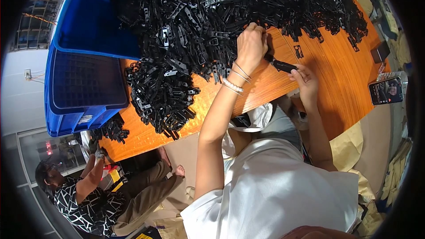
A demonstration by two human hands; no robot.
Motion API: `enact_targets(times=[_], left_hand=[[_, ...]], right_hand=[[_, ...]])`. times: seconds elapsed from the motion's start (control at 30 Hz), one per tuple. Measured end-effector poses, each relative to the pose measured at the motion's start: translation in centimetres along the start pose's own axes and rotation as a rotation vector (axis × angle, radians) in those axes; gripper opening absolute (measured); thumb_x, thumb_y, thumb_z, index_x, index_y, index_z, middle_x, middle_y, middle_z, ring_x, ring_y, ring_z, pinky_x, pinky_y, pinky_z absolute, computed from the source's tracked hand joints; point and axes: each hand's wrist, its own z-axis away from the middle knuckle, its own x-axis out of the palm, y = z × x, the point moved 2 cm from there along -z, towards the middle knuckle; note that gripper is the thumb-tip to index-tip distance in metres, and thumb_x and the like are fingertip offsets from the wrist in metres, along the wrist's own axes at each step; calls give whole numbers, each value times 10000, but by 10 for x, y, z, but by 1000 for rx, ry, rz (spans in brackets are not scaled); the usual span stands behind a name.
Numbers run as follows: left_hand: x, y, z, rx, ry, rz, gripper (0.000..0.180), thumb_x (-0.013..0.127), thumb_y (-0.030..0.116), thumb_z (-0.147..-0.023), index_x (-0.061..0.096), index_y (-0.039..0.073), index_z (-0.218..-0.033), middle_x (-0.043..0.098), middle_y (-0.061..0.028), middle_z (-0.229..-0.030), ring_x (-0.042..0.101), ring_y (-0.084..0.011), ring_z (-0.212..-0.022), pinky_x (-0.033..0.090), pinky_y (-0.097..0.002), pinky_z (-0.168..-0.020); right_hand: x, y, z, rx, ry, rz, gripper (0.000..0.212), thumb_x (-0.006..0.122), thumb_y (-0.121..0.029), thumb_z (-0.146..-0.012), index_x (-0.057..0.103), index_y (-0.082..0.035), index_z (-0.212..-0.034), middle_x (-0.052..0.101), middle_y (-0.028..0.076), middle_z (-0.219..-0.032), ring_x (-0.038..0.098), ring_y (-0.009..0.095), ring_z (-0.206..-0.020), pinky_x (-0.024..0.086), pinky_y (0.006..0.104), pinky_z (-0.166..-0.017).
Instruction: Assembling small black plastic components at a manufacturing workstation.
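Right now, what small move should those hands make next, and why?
Perhaps steady the black part with the right hand, which pinches one end, because the left hand is close by the other; its grip there is hidden.

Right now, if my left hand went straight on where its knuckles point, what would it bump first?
Probably the big pile of black pieces beyond your left hand, though depth is hard to tell.

The table (345, 79) is orange-brown wood. A large heap of black plastic parts (199, 17) spreads across it; a small black frame (296, 52) lies apart.
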Motion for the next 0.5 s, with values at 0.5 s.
enact_targets(times=[0.5], left_hand=[[14,25,-50,364,123,-53,73,573,47,-691,590,-12,-730,517,-134,-753,512,-292,-770,430,-357,-625]], right_hand=[[2,2,1,-8,10,31,171,519,-22,-814,521,23,-979,587,61,-791,570,104,-697,458,209,-633]])
